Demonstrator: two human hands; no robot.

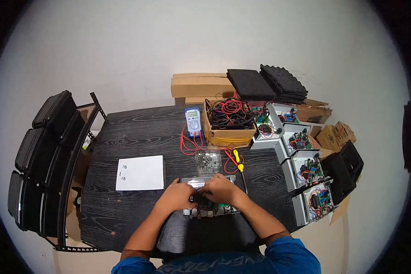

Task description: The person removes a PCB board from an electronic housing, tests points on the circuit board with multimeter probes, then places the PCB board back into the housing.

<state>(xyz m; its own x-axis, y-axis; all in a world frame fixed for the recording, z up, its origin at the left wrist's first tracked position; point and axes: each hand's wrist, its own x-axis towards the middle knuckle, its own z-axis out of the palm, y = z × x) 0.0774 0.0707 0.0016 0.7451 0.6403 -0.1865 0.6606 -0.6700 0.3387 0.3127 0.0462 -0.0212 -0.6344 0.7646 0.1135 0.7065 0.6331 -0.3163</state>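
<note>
A flat white rectangular panel [140, 173] lies on the black wood-grain tabletop [137, 132]; rightward, the left hand [179, 195], an open metal-cased electronics unit [210, 213] beneath both bent hands, whose grip I cannot tell, the right hand [220, 189], then a yellow-handled screwdriver [240, 168].

Blue shirt [223, 266] — "ENER" readable, the rest unclear

The left hand [179, 195] and right hand [220, 188] were close together over an open electronics case [211, 212] on the dark desk [137, 134], a yellow-handled screwdriver [240, 168] to its right, a multimeter [193, 120] farther off.
</note>
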